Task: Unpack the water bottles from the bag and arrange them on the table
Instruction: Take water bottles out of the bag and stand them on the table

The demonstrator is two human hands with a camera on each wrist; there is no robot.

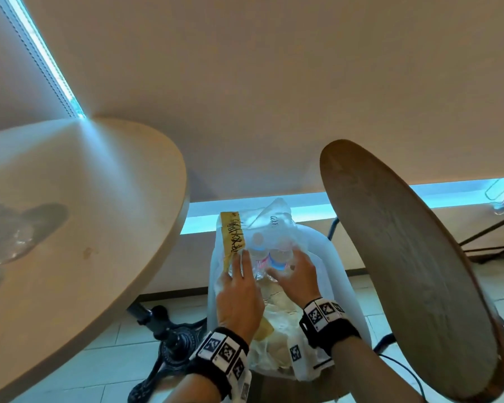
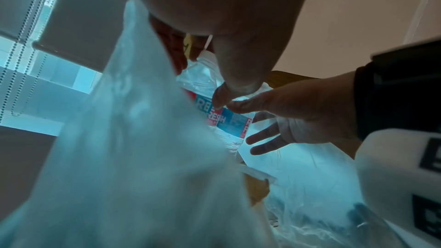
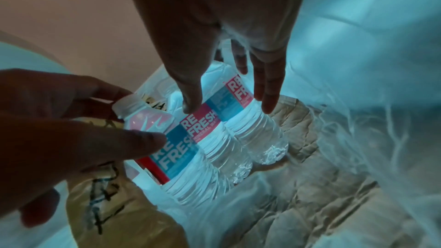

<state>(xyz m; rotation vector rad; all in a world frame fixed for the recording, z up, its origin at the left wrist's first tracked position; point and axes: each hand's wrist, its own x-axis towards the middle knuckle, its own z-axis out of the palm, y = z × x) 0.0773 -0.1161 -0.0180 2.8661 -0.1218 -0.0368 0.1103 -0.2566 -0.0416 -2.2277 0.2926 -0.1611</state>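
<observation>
Both hands reach into the clear plastic bag (image 1: 309, 251): left hand (image 1: 239, 298) pinches one of three water bottles (image 3: 190, 150) near its cap; right hand (image 1: 296, 282), fingers spread, touches the others.

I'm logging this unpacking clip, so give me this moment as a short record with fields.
bottles: three labelled water bottles side by side inside the plastic bag
left hand: left hand pinches the nearest bottle by its neck
right hand: right hand reaches in with straight fingers over the other two bottles
table: round table to the left, no labelled bottle on it yet
</observation>
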